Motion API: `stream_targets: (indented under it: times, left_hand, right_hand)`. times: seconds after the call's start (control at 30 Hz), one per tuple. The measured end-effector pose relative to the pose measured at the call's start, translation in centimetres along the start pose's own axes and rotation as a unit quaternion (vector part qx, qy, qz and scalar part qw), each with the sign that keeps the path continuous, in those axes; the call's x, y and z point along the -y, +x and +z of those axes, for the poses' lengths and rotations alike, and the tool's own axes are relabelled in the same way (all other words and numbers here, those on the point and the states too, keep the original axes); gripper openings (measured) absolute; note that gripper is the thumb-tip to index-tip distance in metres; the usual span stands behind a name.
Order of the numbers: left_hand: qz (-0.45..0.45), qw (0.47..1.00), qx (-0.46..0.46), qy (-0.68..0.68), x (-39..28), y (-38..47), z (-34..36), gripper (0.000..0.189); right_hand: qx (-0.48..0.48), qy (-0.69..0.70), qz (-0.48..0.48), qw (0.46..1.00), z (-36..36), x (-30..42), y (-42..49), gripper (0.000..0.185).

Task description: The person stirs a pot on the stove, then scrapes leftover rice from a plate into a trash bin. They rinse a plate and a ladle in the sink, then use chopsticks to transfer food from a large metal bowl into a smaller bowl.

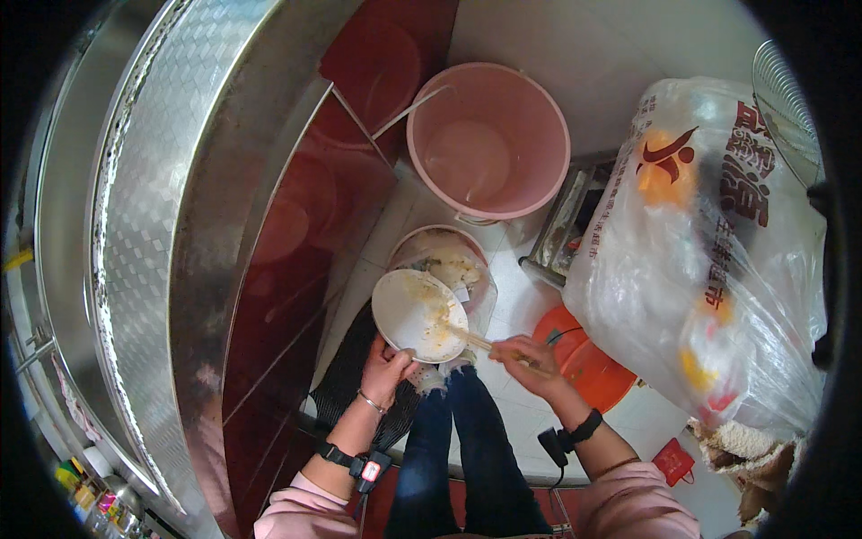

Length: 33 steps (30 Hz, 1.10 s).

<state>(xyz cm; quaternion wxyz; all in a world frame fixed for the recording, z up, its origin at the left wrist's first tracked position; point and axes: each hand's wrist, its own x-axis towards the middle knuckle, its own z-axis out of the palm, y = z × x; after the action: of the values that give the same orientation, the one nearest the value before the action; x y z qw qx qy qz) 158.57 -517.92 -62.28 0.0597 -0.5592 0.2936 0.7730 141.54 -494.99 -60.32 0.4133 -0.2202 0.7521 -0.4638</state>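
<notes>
A white plate (411, 316) with yellowish food scraps on it is held at its near rim by my left hand (387, 370). My right hand (528, 360) grips a pair of chopsticks (475, 337), whose tips touch the scraps on the plate's right part. Just beyond and partly beneath the plate stands a round waste bin (441, 236) with a clear liner, holding food waste and a bit of white paper. The plate hides the bin's near side.
A large pink bucket (488, 138) stands behind the bin. Red cabinet doors (289, 283) and a steel counter (195, 202) run along the left. On the right are a filled plastic bag (687, 236), a metal rack (555, 236) and an orange container (592, 370). A dark mat (363, 397) lies underfoot.
</notes>
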Motion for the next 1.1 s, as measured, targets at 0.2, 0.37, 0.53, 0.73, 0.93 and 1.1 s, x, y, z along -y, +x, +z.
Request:
stream_targets:
  times: [0.2, 0.37, 0.53, 0.73, 0.93, 1.1]
  left_hand:
    - [-0.023, 1.0, -0.009, 0.012, 0.2, -0.4, 1.0, 0.06]
    - [-0.028, 0.999, 0.0, 0.022, -0.3, -0.4, 1.0, 0.059]
    - [-0.047, 0.999, 0.012, 0.006, -0.5, -0.5, 1.1, 0.063]
    - [-0.087, 0.996, 0.018, 0.029, -0.3, -1.2, 0.3, 0.061]
    - [-0.086, 0.994, 0.05, 0.044, -0.3, -1.2, -0.1, 0.064]
    - [-0.086, 0.994, 0.029, 0.054, -0.8, -1.5, 0.0, 0.066]
  right_hand:
    - [0.056, -0.073, -0.082, 0.992, 1.0, 0.7, 2.4, 0.031]
    - [-0.007, -0.068, -0.11, 0.992, 1.8, 1.1, 3.8, 0.028]
    - [0.039, -0.066, -0.148, 0.986, 2.8, 1.3, 3.5, 0.026]
    - [-0.061, -0.136, -0.1, 0.984, 3.0, 0.8, 5.0, 0.027]
    - [0.03, -0.051, -0.136, 0.989, 3.9, 1.0, 4.6, 0.021]
    - [-0.028, -0.074, -0.144, 0.986, 4.6, 1.1, 5.4, 0.019]
